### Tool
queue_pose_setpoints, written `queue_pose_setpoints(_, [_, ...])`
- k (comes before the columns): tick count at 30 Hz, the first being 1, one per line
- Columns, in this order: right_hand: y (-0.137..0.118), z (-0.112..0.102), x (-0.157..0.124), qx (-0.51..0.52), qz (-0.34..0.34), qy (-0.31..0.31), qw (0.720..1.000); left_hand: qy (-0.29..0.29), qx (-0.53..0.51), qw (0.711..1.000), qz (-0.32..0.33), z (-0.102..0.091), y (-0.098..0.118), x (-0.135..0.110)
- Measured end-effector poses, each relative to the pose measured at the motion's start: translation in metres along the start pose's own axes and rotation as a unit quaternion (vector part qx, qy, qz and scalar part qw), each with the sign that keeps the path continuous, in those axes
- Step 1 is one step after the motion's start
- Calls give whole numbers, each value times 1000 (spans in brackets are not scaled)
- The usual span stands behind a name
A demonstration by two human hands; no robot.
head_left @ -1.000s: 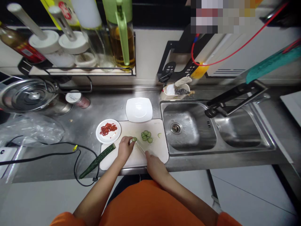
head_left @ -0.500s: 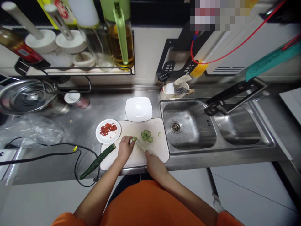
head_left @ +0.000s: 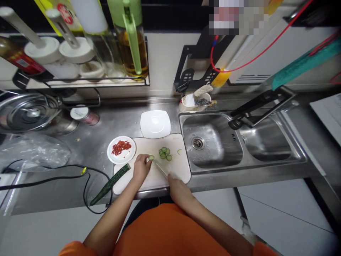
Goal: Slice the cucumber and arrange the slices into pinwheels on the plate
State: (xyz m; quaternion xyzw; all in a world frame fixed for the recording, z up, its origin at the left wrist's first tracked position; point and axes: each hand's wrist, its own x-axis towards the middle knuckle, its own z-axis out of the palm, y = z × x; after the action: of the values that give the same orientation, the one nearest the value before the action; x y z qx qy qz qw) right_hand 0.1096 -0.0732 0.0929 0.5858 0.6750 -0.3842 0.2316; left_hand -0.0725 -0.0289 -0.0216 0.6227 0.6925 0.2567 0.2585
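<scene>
My left hand (head_left: 141, 168) is curled over a short piece of cucumber (head_left: 151, 157) on the pale cutting board (head_left: 176, 170), pinning it down. My right hand (head_left: 178, 187) grips a knife (head_left: 160, 168) by its handle; the blade runs up-left and meets the cucumber's cut end. Several cut cucumber slices (head_left: 164, 153) lie just right of the blade, and one more slice (head_left: 179, 152) sits farther right. A long cucumber half (head_left: 110, 184) rests across the board's left corner, overhanging the counter.
A round plate of chopped red chili (head_left: 121, 149) touches the board's left side; an empty square white plate (head_left: 155, 123) sits behind it. A double steel sink (head_left: 213, 142) with black faucet (head_left: 255, 106) lies right. Black cables (head_left: 66, 170), a plastic bag (head_left: 32, 151) and pot lid (head_left: 29, 112) fill the left counter.
My right hand has drawn back slightly toward me with the knife, exposing more blade. The left hand and cucumber piece stay put; the camera has shifted a little.
</scene>
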Motion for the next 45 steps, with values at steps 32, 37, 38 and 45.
queue_pose_setpoints(32, [42, 3, -9, -6, -8, -7, 1000, -154, 62, 983, 73, 2, 42, 31])
queue_pose_setpoints(37, [44, 1, -10, -3, -7, -18, 1000, -196, 88, 976, 45, 17, 58, 35])
queue_pose_setpoints(38, [45, 1, -11, -4, -7, -17, 1000, -195, 90, 976, 45, 17, 59, 35])
queue_pose_setpoints(45, [50, 2, -11, -1, -9, -20, 1000, -171, 43, 984, 32, 15, 61, 33])
